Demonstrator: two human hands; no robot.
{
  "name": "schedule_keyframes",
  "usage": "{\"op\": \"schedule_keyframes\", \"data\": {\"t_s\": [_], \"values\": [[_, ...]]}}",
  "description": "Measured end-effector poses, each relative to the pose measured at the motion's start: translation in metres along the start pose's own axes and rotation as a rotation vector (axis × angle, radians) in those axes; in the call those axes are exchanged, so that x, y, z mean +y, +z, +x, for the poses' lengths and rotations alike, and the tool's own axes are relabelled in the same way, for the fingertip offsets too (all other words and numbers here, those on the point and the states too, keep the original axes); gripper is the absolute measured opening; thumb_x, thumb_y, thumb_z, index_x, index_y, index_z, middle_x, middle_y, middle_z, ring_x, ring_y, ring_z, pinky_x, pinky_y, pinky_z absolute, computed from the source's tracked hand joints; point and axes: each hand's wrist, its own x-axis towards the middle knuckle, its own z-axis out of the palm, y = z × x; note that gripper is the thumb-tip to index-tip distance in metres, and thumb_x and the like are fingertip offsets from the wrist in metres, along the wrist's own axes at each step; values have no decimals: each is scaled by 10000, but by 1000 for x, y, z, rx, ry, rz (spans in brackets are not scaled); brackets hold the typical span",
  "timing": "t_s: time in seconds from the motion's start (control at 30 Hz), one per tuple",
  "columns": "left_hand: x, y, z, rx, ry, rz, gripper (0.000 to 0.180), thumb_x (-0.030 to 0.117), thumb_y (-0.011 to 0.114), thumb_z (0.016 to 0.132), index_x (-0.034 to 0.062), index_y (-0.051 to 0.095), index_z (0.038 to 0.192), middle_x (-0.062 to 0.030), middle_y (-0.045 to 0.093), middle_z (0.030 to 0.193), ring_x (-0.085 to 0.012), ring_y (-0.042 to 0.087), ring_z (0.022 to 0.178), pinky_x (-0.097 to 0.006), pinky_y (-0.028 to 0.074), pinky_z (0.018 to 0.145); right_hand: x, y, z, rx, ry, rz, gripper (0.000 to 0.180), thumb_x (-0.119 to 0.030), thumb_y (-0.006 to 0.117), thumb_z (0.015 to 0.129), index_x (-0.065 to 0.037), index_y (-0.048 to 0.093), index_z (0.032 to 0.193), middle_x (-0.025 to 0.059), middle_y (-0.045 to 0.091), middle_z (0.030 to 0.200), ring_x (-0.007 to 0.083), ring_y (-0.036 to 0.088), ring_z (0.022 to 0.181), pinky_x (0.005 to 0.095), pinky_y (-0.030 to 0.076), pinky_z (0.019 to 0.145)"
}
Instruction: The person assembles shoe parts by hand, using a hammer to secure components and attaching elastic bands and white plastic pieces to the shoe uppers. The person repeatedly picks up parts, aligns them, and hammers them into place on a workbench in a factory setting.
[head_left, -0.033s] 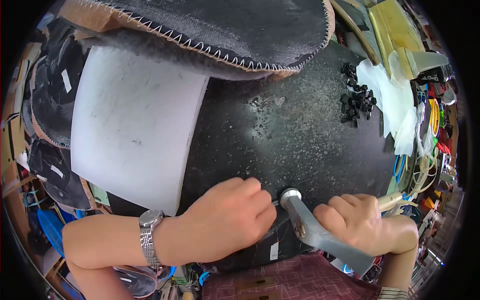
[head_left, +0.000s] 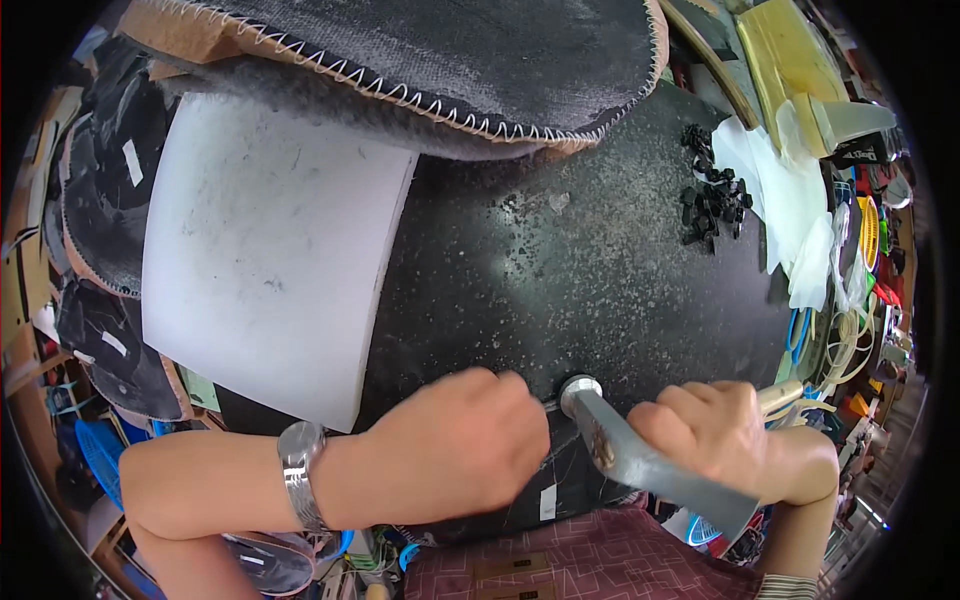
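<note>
My right hand is closed round the pale handle of a hammer. The hammer's round face points up and left, close beside my left fist. My left hand is closed, knuckles up, with its fingers curled out of sight. A short bit of thin metal shows between that fist and the hammer face; what the fist holds is mostly hidden. Below the hands, at the near edge, lies dark material with a small white tag and loose threads.
A scuffed black work surface carries a white board on the left. A large black sheet piece with white edge stitching overhangs the back. Black scraps and white sheets lie right. Similar dark stitched pieces are stacked left.
My left fist has turned and shifted slightly, and its thumb side shows less. The hammer's near end has swung a little to the right with my right hand.
</note>
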Motion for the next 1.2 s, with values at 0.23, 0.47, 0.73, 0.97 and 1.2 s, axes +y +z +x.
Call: {"op": "schedule_keyframes", "data": {"t_s": [0.23, 0.47, 0.73, 0.97, 1.2], "values": [[-7, -7, -7, -67, -21, -66, 194, 193, 565, 716, 11, 631, 702, -44, 566, 736, -214, 528, 777, -301, 427, 659, -1, 1, 11, -75, -30, 150, 193, -153, 591, 647, -51, 484, 771, 7, 405, 589, 134, 511, 466, 274, 427, 379], [-5, -4, -17, 1, -16, -64, 334, 188, 618, 624, -44, 632, 865, -53, 545, 755, -190, 509, 689, -285, 435, 594, -18, 3, 14, -101, -63, 22, 199, -144, 589, 618, -61, 469, 753, 6, 402, 592, 133, 492, 455, 264, 412, 372], [3, -1, -33, 36, -20, -61, 318, 129, 606, 603, -61, 622, 857, -86, 551, 802, -220, 537, 739, -295, 471, 622, -25, 3, 21, -130, -54, 29, 167, -126, 595, 660, -60, 483, 765, 14, 426, 595, 148, 535, 470, 288, 418, 369], [16, 15, -51, 185, -29, 196, 284, 90, 627, 626, -74, 609, 858, -111, 566, 850, -228, 566, 807, -286, 496, 664, -28, 0, 34, -100, -90, 44, 159, -142, 615, 652, -69, 507, 743, 15, 410, 578, 132, 505, 442, 282, 401, 365], [28, 34, -60, 364, -83, 346, 265, 77, 633, 649, -78, 608, 862, -142, 586, 838, -239, 567, 715, -289, 496, 611, -27, 0, 46, -86, -86, 182, 215, -156, 620, 645, -50, 556, 821, 17, 430, 592, 147, 523, 457, 285, 414, 377]]}}
